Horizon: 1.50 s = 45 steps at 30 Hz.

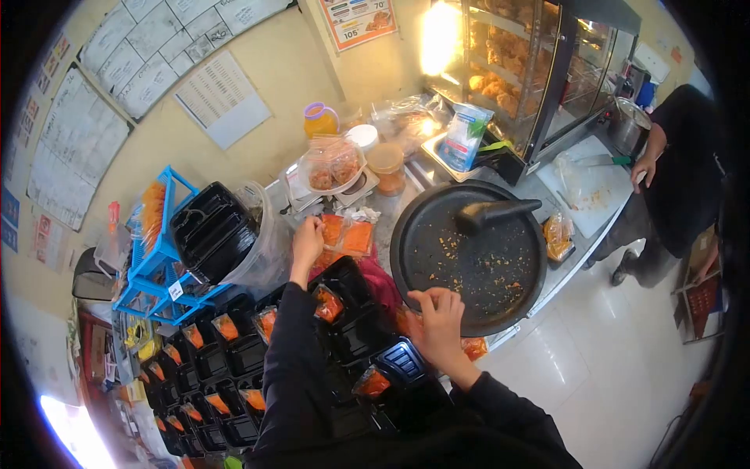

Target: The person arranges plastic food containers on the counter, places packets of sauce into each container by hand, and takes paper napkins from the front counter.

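My left hand (307,242) is closed in a pinch at the left edge of a clear packet of orange-red sauce (344,235), one of a few lying together on the counter. Over the near-left rim of a big black stone mortar (488,270) is my right hand (439,324), its fingers bent and apart. Partly under that hand shows another orange packet. Below my arms stand rows of black plastic trays (355,334), several with a sauce packet (327,303) in a compartment. A dark pestle (500,213) leans inside the mortar among crumbs.
Stacked black lids (215,233) and a blue rack (156,266) stand at left. Behind are a bag of meat (331,166), a jar (387,168) and a heated display case (508,70) of fried food. At right, a person (680,172) stands by a white cutting board (586,187).
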Available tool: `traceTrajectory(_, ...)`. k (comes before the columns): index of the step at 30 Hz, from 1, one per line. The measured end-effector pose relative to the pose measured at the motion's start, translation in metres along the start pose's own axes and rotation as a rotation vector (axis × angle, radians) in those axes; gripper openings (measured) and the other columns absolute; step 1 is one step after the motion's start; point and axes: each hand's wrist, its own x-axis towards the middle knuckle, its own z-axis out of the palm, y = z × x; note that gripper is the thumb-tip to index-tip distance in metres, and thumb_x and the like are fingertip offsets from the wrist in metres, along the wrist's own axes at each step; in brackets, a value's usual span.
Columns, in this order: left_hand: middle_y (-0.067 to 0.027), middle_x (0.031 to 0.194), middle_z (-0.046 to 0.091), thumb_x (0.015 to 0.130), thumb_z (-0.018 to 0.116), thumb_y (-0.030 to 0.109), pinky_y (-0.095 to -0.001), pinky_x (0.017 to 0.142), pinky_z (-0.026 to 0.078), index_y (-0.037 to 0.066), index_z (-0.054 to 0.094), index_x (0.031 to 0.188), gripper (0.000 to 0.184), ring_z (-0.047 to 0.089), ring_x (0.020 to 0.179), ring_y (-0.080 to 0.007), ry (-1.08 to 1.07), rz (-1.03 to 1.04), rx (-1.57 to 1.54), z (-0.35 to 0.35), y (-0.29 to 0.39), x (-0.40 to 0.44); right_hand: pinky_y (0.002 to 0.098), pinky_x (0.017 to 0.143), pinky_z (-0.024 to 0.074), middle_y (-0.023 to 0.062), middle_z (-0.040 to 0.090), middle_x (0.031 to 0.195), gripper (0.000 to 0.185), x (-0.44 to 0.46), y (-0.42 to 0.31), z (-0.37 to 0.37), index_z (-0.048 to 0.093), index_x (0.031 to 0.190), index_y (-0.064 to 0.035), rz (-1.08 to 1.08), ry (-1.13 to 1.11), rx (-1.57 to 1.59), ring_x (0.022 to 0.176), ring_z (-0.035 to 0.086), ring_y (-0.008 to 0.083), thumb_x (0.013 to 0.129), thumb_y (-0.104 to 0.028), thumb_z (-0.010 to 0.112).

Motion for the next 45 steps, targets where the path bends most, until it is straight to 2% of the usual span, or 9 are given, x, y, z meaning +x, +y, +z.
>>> traceTrajectory(8, -0.0178, 0.069, 0.059, 0.09, 0.058, 0.008, -0.0413, 0.059, 0.046, 0.007, 0.051, 0.097, 0.009, 0.061, 0.069, -0.0387, -0.164, 0.372, -0.151, -0.145, 0.14, -0.074, 0.0476, 0.094, 0.0351, 0.0148, 0.052, 0.119, 0.041, 0.101, -0.025, -0.008, 0.054, 0.117, -0.006, -0.298, 0.094, 0.308, 0.118, 0.044, 0.0348, 0.081, -0.018, 0.069)
traceTrajectory(12, -0.0077, 0.076, 0.064, 0.092, 0.059, 0.006, -0.0289, 0.059, 0.041, 0.004, 0.05, 0.096, 0.011, 0.062, 0.066, -0.0226, -0.338, 0.16, -0.615, -0.155, 0.154, -0.116, 0.044, 0.084, 0.0444, 0.0149, 0.062, 0.107, 0.025, 0.097, -0.009, -0.038, 0.061, 0.106, -0.0058, -0.429, -0.266, 0.291, 0.103, 0.058, 0.0335, 0.085, -0.017, 0.066)
traceTrajectory(17, -0.0166, 0.139, 0.046, 0.072, 0.083, 0.02, -0.0396, 0.1, 0.043, 0.003, 0.035, 0.132, 0.079, 0.049, 0.127, -0.0301, -0.385, 0.465, -0.479, -0.154, 0.188, -0.162, 0.0421, 0.068, 0.0493, 0.0096, 0.067, 0.081, 0.011, 0.059, -0.028, -0.126, 0.065, 0.087, -0.0083, -0.396, -0.725, 0.271, 0.078, 0.064, 0.0337, 0.088, -0.018, 0.059)
traceTrajectory(22, -0.0131, 0.12, 0.057, 0.074, 0.081, 0.029, -0.0403, 0.097, 0.04, 0.004, 0.054, 0.12, 0.059, 0.052, 0.116, -0.0315, -0.913, 0.789, -0.622, -0.112, 0.24, -0.187, 0.0424, 0.067, 0.0489, 0.0094, 0.069, 0.084, 0.015, 0.034, -0.038, -0.162, 0.069, 0.088, -0.0109, -0.34, -1.18, 0.204, 0.079, 0.065, 0.0333, 0.087, -0.023, 0.06)
traceTrajectory(26, -0.0106, 0.092, 0.063, 0.084, 0.071, 0.03, -0.0394, 0.082, 0.043, 0.006, 0.062, 0.105, 0.034, 0.058, 0.098, -0.0299, -1.129, 0.889, -0.538, -0.09, 0.242, -0.207, 0.0425, 0.065, 0.0485, 0.0125, 0.068, 0.084, 0.017, 0.009, -0.027, -0.186, 0.07, 0.087, -0.0111, -0.252, -1.139, 0.15, 0.079, 0.065, 0.0336, 0.088, -0.025, 0.059)
traceTrajectory(33, -0.0074, 0.07, 0.058, 0.095, 0.055, 0.026, -0.0395, 0.051, 0.045, 0.009, 0.058, 0.088, 0.019, 0.059, 0.06, -0.0295, -0.789, 1.032, -0.543, -0.076, 0.246, -0.265, 0.0373, 0.065, 0.0456, 0.0118, 0.062, 0.076, 0.018, -0.06, 0.023, -0.178, 0.061, 0.092, -0.0025, -0.238, -0.92, 0.524, 0.07, 0.061, 0.0283, 0.095, -0.019, 0.055)
traceTrajectory(37, -0.0057, 0.068, 0.055, 0.095, 0.055, 0.025, -0.0366, 0.048, 0.044, 0.009, 0.057, 0.086, 0.018, 0.059, 0.058, -0.0265, -0.73, 1.064, -0.499, -0.074, 0.251, -0.289, 0.0264, 0.066, 0.0405, 0.0005, 0.049, 0.07, 0.031, -0.108, 0.041, -0.169, 0.057, 0.091, 0.0034, 0.181, -0.928, 0.905, 0.07, 0.041, 0.0081, 0.102, -0.024, 0.047)
traceTrajectory(40, -0.0057, 0.068, 0.054, 0.095, 0.055, 0.024, -0.0357, 0.046, 0.043, 0.009, 0.057, 0.085, 0.018, 0.059, 0.057, -0.0257, -0.705, 1.014, -0.548, -0.076, 0.252, -0.297, 0.0273, 0.066, 0.0412, 0.0006, 0.05, 0.07, 0.032, -0.134, 0.051, -0.164, 0.058, 0.091, 0.0024, 0.462, -0.878, 0.988, 0.07, 0.043, 0.008, 0.102, -0.026, 0.048)
traceTrajectory(45, -0.0075, 0.067, 0.054, 0.092, 0.06, 0.018, -0.0355, 0.044, 0.043, 0.004, 0.056, 0.081, 0.018, 0.057, 0.052, -0.0267, -0.668, 0.902, -0.521, -0.081, 0.246, -0.301, 0.0312, 0.062, 0.0429, 0.0076, 0.055, 0.068, 0.028, -0.144, 0.057, -0.174, 0.059, 0.09, 0.0007, 0.318, -0.703, 0.549, 0.064, 0.048, 0.0125, 0.101, -0.023, 0.049)
